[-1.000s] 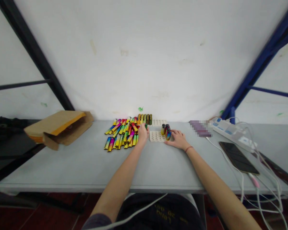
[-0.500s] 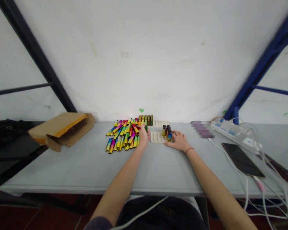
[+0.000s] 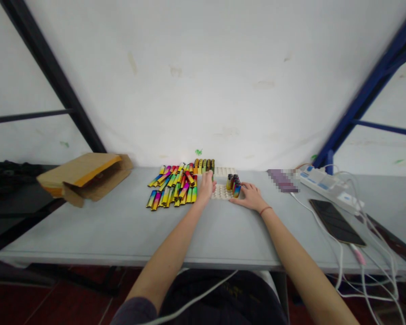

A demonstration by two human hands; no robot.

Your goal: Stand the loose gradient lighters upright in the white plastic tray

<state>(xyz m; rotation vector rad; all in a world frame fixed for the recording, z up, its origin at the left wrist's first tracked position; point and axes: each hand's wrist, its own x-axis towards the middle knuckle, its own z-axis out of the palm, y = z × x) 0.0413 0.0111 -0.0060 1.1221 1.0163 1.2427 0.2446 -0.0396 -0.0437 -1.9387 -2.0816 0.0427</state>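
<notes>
My left hand is closed, and a bit of a shiny green lighter-like tube shows past its fingers; most of that tube is hidden. It is at the left side of a cream tray with rows of holes. Several dark-topped metallic tubes stand upright in the tray's right part. My right hand rests at the tray's right edge, thumb and fingers apart beside the standing tubes, seeming to steady the tray. Left of my left hand lies a loose pile of rainbow-coloured metallic tubes.
Behind, a block of upright gold-topped tubes stands against the wall beside another pale tray. An open cardboard box lies at left. On the right are a phone, a blurred purple item, a power strip and white cables.
My left hand has moved slightly right toward the tray, with the green tube in it. My right hand keeps its place by the tray. The whole view has shifted a little.
</notes>
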